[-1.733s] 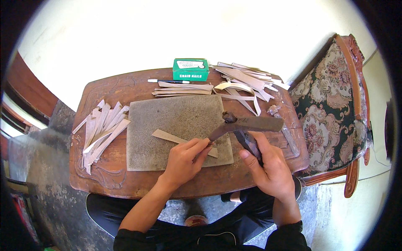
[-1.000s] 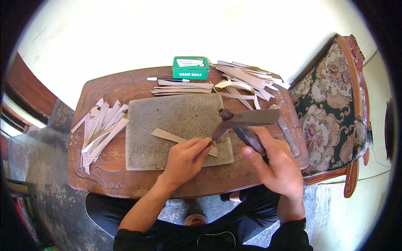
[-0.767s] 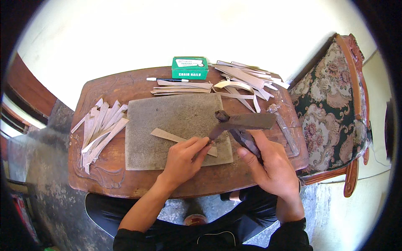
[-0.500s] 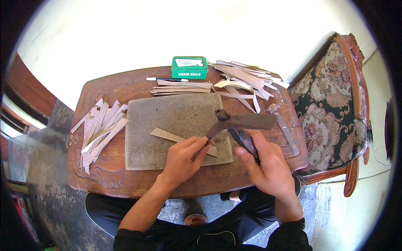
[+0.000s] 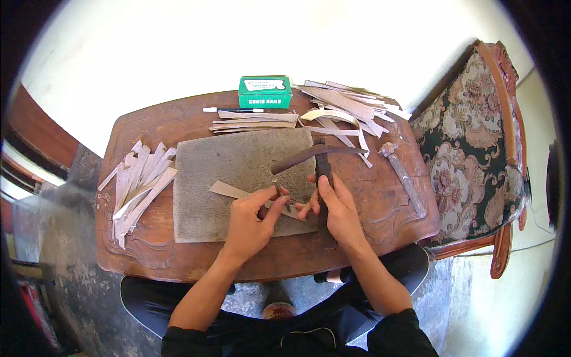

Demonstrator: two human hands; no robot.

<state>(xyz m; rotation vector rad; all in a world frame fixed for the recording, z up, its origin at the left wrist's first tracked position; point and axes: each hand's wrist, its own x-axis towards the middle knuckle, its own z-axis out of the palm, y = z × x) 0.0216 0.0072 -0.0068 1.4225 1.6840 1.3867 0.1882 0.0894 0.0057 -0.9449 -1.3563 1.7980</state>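
My right hand (image 5: 340, 211) grips the dark handle of a hammer (image 5: 300, 158), whose long, curved, rusty-looking metal head is raised over the right part of a grey stone slab (image 5: 199, 163). To its left, my left hand (image 5: 248, 221) is closed in a pinch over the slab, fingertips up. A small, thin dark piece shows at those fingertips, too small to name. Beneath my hands a pale, tapered strip (image 5: 228, 190) lies slantwise on the slab, partly covered by the left fingers.
Cut strips (image 5: 140, 184) are heaped at the left. A stack (image 5: 253, 123) and a pile (image 5: 351, 104) of strips, a marker (image 5: 238, 110) and a green box (image 5: 264, 98) stand behind the slab. Another hammer (image 5: 404, 181) lies right. A floral chair (image 5: 464, 149) adjoins the wooden table (image 5: 262, 262).
My right hand has moved left, turning the hammer so its head swings nearer upright over the slab. My left fingers have come off the hammer head and now pinch a small piece.
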